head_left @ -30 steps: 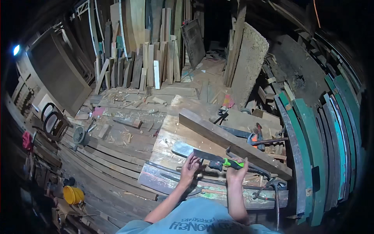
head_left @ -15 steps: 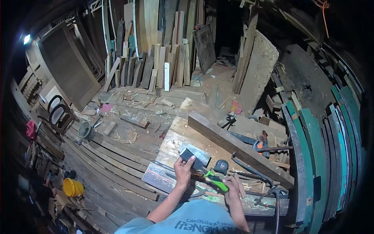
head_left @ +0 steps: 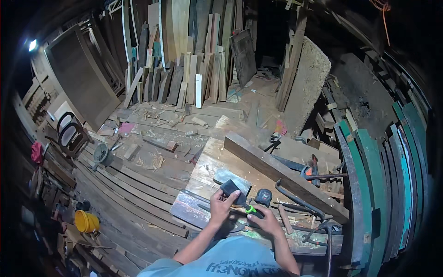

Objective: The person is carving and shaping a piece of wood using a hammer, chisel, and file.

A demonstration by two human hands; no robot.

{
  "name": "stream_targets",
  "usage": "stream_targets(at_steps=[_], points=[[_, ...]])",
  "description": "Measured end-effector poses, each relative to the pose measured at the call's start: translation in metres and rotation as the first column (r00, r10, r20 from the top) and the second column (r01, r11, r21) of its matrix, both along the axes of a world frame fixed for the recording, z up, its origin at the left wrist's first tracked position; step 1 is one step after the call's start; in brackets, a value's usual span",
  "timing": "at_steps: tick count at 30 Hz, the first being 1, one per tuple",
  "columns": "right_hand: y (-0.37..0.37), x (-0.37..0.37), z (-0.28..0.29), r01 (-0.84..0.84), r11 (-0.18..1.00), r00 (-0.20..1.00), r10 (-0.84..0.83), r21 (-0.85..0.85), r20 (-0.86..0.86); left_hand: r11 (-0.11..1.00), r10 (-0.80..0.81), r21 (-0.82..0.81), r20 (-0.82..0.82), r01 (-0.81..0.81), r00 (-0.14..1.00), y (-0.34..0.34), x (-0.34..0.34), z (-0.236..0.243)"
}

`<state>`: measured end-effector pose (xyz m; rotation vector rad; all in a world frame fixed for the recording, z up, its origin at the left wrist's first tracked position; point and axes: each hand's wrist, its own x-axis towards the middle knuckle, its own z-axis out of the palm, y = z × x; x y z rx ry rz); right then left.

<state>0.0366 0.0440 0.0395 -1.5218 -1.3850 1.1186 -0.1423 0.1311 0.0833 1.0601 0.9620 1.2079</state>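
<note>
My left hand (head_left: 220,205) grips the dark, wide blade (head_left: 231,188) of a hand tool. My right hand (head_left: 266,221) is closed on its green-and-black handle (head_left: 251,209), covering much of it. The tool is held at a slant over the workbench (head_left: 203,161), just in front of a grey flat metal-like slab (head_left: 237,177). A black tape measure (head_left: 264,197) lies just right of the blade, and a short wooden piece (head_left: 284,218) is beside my right hand. A long dark board (head_left: 281,171) crosses the bench beyond them.
A hammer (head_left: 314,171), a curved bar (head_left: 300,203) and other tools crowd the bench's right side. Green and grey planks (head_left: 369,194) lean close at right. A yellow bucket (head_left: 87,221) and grey bucket (head_left: 100,153) stand left; timber (head_left: 198,78) leans against the back.
The tool has swung from lying crosswise to a slant, its handle lower and nearer me, uncovering the tape measure. My right hand has moved down and left along with it. The view has shifted slightly.
</note>
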Motion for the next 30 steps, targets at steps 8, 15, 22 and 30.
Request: stream_targets(at_steps=[8,15,22,30], points=[[-0.009,0.002,0.002,0.081,0.980,0.997,-0.079,0.183,-0.022,0.996,0.011,0.092,-0.052,-0.006,0.999,0.008,-0.015,0.011],[-0.011,0.005,0.000,0.103,0.976,0.995,-0.104,0.192,-0.007,0.998,-0.028,0.060,-0.076,0.032,0.997,0.012,-0.013,0.008],[-0.013,0.004,-0.001,0.116,0.983,0.993,-0.114,0.143,-0.020,0.994,-0.074,0.076,-0.052,0.078,0.996,0.013,-0.015,0.007],[-0.012,0.006,-0.005,0.112,0.986,0.994,-0.113,0.127,0.003,0.993,-0.076,0.091,-0.058,0.081,0.995,0.015,-0.015,0.006]])
